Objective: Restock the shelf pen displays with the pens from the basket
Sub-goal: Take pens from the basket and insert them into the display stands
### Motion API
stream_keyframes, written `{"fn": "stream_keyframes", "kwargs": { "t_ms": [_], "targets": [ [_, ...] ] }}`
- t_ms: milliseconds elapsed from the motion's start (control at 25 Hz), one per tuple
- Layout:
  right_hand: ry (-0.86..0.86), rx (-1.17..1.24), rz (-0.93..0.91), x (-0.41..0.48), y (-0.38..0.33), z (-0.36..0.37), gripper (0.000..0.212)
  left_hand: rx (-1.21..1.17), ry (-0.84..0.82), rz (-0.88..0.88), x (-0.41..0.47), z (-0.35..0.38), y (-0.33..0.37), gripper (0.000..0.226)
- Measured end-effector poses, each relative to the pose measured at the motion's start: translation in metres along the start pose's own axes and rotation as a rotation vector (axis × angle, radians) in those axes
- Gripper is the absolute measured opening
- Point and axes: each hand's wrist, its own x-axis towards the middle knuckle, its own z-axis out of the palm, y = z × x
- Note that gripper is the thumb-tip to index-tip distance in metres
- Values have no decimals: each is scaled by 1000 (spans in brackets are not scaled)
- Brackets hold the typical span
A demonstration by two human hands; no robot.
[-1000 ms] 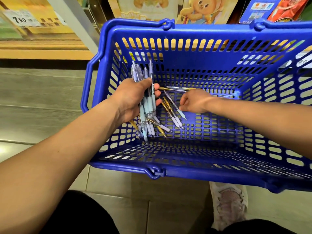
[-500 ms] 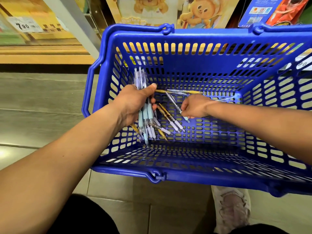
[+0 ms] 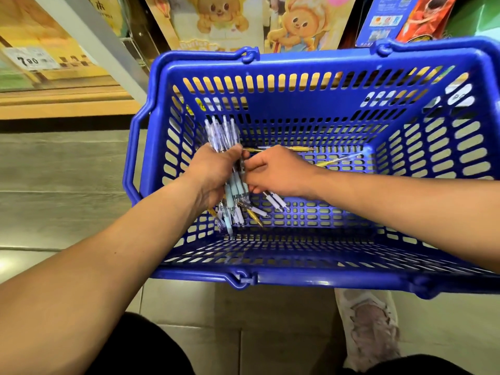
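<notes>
The blue plastic basket (image 3: pixel 324 280) stands on the tiled floor (image 3: pixel 54 185) directly in front of a wooden shelf (image 3: pixel 67 104). Both forearms reach down into it.

Left hand (image 3: pixel 213 171): fingers and thumb are wrapped tightly round a bundle of pens (image 3: pixel 220 131). The bundle is held near upright, tilted slightly, over the left part of the basket floor. The clear barrels project above the fist; the pale blue grips and tips project below it.

Right hand (image 3: pixel 278 171): positioned just beside the left hand, thumb touching the bundle, fingers curled under the palm. Two white-tipped pens (image 3: pixel 274 202) project from beneath the palm. It cannot be determined whether the hand grips them or they lie on the basket floor under it.

Loose pens in the basket:
- one yellow pen (image 3: pixel 286 149) lying along the far wall;
- one gold pen (image 3: pixel 255 217) lying below the bundle.

Surroundings: a price label (image 3: pixel 29 59) is fixed on the shelf at upper left. Cartoon-figure packages (image 3: pixel 216 17) stand behind the basket. A light-coloured shoe (image 3: pixel 370 328) rests on the floor near the basket's near rim.
</notes>
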Motion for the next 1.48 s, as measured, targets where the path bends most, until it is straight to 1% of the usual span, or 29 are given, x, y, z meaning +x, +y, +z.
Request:
{"fn": "stream_keyframes", "kwargs": {
  "t_ms": [40,120,160,200,240,280,320,360,440,520,600,680,840,960,1040,1120,1320,1400,1480],
  "targets": [
    [-25,28,-19,0,-2,2,15,8,7,2,-1,-1,1,39],
    [-85,132,-11,2,0,-2,14,47,37,55,-1,-4,6,41],
    [-99,93,20,3,5,-5,16,68,55,94,-1,-6,10,39],
    [-109,-62,48,5,11,-7,18,67,64,127,-1,-9,15,36],
    [-123,-315,32,9,20,-8,22,34,64,147,-3,-12,20,33],
    [-154,-574,-22,13,28,-5,26,-13,50,159,-4,-15,25,26],
    [-205,-776,-103,17,36,2,31,-49,30,168,-5,-17,28,17],
    [-278,-904,-195,20,42,12,36,-72,10,166,-6,-19,31,8],
    [-400,-1080,-419,27,53,35,47,-104,-16,151,-9,-23,32,7],
    [-442,-1225,-620,33,61,52,51,-119,-20,145,-9,-24,31,8],
    [-438,-1331,-711,37,68,58,53,-120,0,134,-8,-25,31,7],
    [-440,-1427,-732,38,74,55,58,-110,17,125,-6,-24,31,7],
    [-420,-1482,-647,36,81,37,72,-104,26,113,0,-23,31,8],
    [-429,-1543,-677,32,83,30,69,-117,23,95,2,-23,33,7],
    [-410,-1586,-690,29,82,24,61,-116,15,86,2,-22,34,7],
    [-374,-1619,-644,25,80,11,52,-103,13,81,2,-22,34,8],
    [-365,-1630,-566,17,81,-24,62,-133,15,66,0,-22,36,9],
    [-340,-1605,-594,17,77,-19,64,-142,23,72,-1,-22,38,10],
    [-344,-1581,-676,20,71,3,71,-145,25,82,-3,-23,39,10]
  ]
}}
